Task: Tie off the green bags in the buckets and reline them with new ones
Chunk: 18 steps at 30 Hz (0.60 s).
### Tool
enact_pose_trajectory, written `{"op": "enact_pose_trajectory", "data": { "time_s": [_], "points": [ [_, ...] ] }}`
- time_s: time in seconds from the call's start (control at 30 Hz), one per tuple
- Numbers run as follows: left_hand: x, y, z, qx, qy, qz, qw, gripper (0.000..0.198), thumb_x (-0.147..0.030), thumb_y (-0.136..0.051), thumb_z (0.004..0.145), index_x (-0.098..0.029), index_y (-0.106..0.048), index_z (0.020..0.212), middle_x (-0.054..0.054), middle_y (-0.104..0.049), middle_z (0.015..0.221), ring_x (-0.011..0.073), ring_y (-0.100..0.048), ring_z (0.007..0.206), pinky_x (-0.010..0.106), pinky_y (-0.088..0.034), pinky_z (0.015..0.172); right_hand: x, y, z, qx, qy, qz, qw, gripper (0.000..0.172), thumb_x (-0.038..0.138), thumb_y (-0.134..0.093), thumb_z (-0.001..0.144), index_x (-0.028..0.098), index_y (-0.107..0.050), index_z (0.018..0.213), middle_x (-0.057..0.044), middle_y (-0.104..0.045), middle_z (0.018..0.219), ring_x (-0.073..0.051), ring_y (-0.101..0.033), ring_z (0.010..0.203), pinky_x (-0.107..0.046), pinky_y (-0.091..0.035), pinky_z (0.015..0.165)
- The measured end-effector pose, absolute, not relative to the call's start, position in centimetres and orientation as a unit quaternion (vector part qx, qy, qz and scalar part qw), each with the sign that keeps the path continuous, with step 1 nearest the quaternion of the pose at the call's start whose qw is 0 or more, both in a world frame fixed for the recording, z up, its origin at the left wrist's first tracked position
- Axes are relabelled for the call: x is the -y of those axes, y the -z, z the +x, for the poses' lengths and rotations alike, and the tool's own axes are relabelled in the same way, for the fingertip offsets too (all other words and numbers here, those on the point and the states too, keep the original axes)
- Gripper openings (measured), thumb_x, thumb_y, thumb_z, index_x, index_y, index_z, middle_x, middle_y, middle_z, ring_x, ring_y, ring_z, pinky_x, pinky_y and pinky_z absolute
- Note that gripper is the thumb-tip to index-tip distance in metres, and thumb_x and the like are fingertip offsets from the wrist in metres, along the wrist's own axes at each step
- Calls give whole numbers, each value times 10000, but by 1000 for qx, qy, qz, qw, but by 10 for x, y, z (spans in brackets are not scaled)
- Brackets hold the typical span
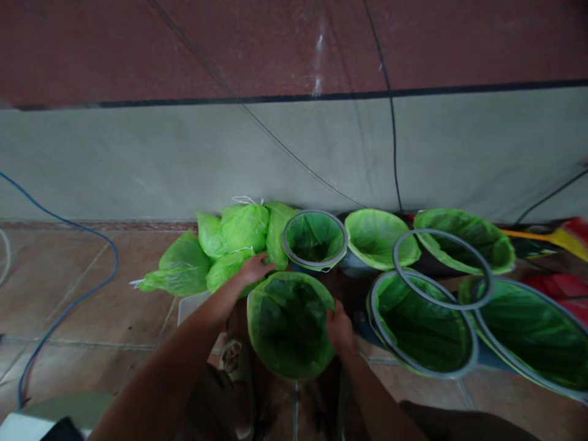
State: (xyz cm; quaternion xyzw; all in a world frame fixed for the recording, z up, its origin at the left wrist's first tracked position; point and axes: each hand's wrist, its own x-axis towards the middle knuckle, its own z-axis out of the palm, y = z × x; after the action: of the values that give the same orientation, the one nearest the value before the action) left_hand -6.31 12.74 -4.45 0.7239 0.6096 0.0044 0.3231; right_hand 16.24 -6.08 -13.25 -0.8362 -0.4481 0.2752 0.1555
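Note:
In front of me stands a bin lined with a green plastic bag (294, 324), the bag's edge folded out over the rim. My right hand (340, 327) grips the edge of that bag on the right side, fingers closed around it. At the upper left of the same rim is my left hand (257, 268), its fingers stretched toward the bag edge; whether they press on it is hard to see. Just behind is another lined bin (316, 266) with a grey ring on its rim. A loose-looking grey ring (399, 269) lies tilted across the bins at right.
Tied green bags (245, 226) are heaped against the wall at left. More lined bins, including one at the back (505, 257) and one at the front right (468, 358), stand close together. A blue hose (114, 257) crosses the tiled floor; a white box (188, 304) sits by my left arm.

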Motion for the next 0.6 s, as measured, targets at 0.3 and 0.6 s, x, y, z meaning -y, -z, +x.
{"op": "enact_pose_trajectory", "data": {
  "time_s": [0.3, 0.6],
  "points": [
    [-107, 74, -56, -660, -2, 674, 332, 447, -358, -336, 995, -135, -721, 957, 70, -726, 868, 156, -653, 791, 232, -463, 668, 9, 102, 172, 537, -186, -792, 225, 448, 334, -313, 995, 100, -627, 1213, -156, -658, 1231, -230, -588, 1144, -325, -384, 1012],
    [-86, 78, -61, -530, 47, 798, 282, 335, -363, -425, 967, -192, -706, 1032, 46, -730, 978, 175, -669, 915, 245, -482, 799, -22, 105, 164, 649, -282, -705, 38, 348, 278, -315, 1017, 164, -577, 1215, -111, -691, 1165, -201, -649, 1036, -270, -414, 862]
  ]
}}
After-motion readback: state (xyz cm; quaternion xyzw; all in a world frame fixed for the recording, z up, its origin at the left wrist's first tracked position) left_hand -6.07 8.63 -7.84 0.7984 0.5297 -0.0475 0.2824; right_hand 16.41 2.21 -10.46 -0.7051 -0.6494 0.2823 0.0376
